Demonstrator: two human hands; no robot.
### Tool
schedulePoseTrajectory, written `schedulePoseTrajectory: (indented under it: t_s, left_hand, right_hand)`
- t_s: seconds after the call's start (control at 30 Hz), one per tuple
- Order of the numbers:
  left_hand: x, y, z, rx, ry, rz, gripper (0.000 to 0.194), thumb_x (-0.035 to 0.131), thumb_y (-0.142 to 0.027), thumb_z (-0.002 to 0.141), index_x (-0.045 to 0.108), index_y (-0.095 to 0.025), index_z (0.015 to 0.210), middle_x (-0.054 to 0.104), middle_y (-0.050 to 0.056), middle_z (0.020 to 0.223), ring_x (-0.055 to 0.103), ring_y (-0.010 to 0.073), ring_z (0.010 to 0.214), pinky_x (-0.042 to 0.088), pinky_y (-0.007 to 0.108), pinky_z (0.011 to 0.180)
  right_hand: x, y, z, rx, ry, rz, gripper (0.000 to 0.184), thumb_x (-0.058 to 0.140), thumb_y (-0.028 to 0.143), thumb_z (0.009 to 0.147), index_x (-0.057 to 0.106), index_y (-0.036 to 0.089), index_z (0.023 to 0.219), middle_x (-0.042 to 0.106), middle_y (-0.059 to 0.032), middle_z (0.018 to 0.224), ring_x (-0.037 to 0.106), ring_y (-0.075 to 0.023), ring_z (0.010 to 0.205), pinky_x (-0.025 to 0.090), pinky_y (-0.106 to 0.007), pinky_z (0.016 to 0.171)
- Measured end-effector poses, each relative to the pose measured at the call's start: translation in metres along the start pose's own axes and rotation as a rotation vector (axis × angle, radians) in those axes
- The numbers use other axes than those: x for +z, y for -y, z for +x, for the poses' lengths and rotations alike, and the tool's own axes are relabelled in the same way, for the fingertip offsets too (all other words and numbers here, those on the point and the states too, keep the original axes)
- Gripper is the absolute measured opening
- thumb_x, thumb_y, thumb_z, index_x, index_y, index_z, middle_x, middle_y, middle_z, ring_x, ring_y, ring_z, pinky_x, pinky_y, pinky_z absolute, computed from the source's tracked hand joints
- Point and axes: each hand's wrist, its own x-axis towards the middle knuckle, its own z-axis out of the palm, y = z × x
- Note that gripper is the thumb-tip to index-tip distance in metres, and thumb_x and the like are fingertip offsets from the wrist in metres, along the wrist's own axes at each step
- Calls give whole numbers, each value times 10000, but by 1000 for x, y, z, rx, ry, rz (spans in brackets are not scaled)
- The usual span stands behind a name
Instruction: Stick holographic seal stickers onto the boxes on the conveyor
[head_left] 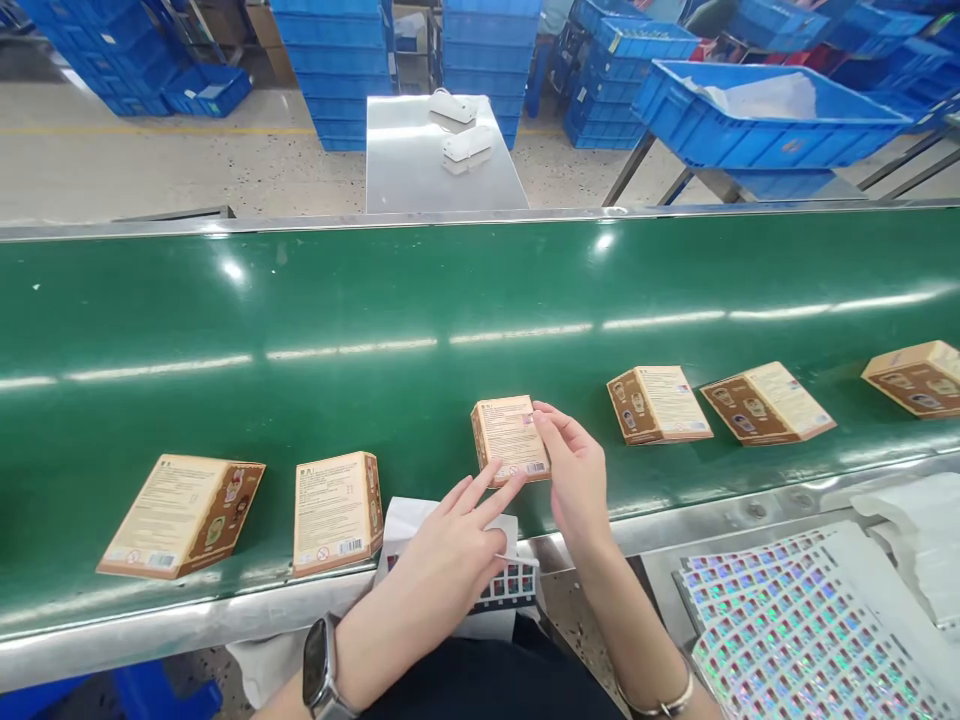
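A small brown-and-cream printed box (510,440) lies on the green conveyor belt, its text side up. My right hand (577,470) is at its upper right corner, thumb and forefinger closed beside a small shiny sticker (528,420) on that face. Two fingers of my left hand (457,550) stretch out onto the box's lower edge. The other fingers of that hand are curled on a sheet of stickers (514,585), which sticks out beneath the hand and is partly hidden by it.
Two similar boxes (337,510) lie to the left and several (664,405) to the right on the belt (420,290). Holographic sticker sheets (802,620) are spread at the lower right. Beyond the belt stand a metal table (442,180) and blue crates (772,125).
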Motion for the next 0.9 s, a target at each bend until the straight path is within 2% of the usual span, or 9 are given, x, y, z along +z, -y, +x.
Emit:
schedulePoseTrajectory:
  t_s: [0.3, 0.5, 0.6, 0.67, 0.73, 0.77, 0.83, 0.87, 0.9]
  left_hand:
    - [7, 4, 2, 53, -9, 31, 162, 705, -181, 880, 703, -138, 724, 366, 109, 1610, 323, 373, 1487, 436, 553, 1140]
    - [9, 8, 3, 76, -17, 3, 153, 713, -181, 870, 697, -145, 723, 372, 108, 1609, 330, 361, 1488, 441, 540, 1127]
    - [6, 8, 3, 85, -5, -32, 173, 693, -174, 888, 687, -144, 719, 350, 113, 1621, 298, 360, 1502, 423, 540, 1135]
    - [3, 6, 2, 99, -12, -74, 175, 675, -183, 911, 682, -143, 741, 360, 117, 1617, 283, 354, 1508, 379, 539, 1164]
    - [-2, 2, -2, 114, -65, -167, 155, 640, -222, 949, 688, -151, 819, 486, 117, 1544, 387, 326, 1462, 378, 497, 1164]
    - [-6, -1, -4, 111, -92, -235, 153, 607, -245, 975, 692, -161, 879, 601, 109, 1436, 511, 293, 1372, 431, 442, 1118]
    - [-13, -10, -6, 67, -123, -389, 186, 543, -296, 1015, 691, -191, 975, 759, 48, 1109, 704, 200, 1038, 526, 301, 906]
    - [-16, -16, -5, 24, -127, -461, 200, 525, -317, 1025, 689, -205, 998, 767, 10, 964, 716, 160, 876, 520, 252, 791]
    - [-19, -22, -1, -23, -125, -531, 203, 521, -329, 1027, 687, -217, 1003, 754, -16, 879, 697, 134, 775, 493, 226, 715]
  right_hand:
    - [3, -12, -9, -23, -102, -41, 340, 715, 488, 816, 677, 173, 937, 692, -136, 1205, 702, -264, 932, 564, -322, 615]
    - [5, -15, -11, -155, -164, -190, 301, 713, 465, 829, 647, 175, 876, 693, -120, 1129, 675, -237, 933, 548, -362, 772]
    - [4, -13, -4, -232, -229, -265, 381, 750, 434, 796, 590, 190, 1042, 682, -97, 1078, 668, -223, 933, 529, -375, 841]
    - [-1, -5, 2, -261, -240, -342, 512, 754, 418, 787, 508, 195, 1176, 685, -76, 1011, 683, -212, 853, 542, -372, 793]
    - [-8, 10, 4, -291, -231, -450, 493, 721, 403, 812, 498, 191, 1196, 695, -75, 983, 685, -206, 767, 544, -373, 733]
    - [-13, 21, 2, -331, -217, -515, 420, 693, 399, 838, 533, 192, 1167, 700, -82, 997, 685, -210, 777, 541, -381, 743]
    - [-27, 48, -9, -464, -130, -647, 284, 639, 394, 896, 604, 214, 1112, 698, -88, 1097, 680, -219, 900, 527, -393, 832]
    - [-36, 62, -15, -526, 13, -696, 228, 630, 399, 915, 637, 234, 1072, 708, -63, 1062, 666, -222, 973, 510, -390, 894]
    - [-46, 76, -22, -509, 242, -713, 203, 641, 394, 920, 652, 258, 1071, 718, -36, 1035, 662, -211, 986, 508, -367, 908]
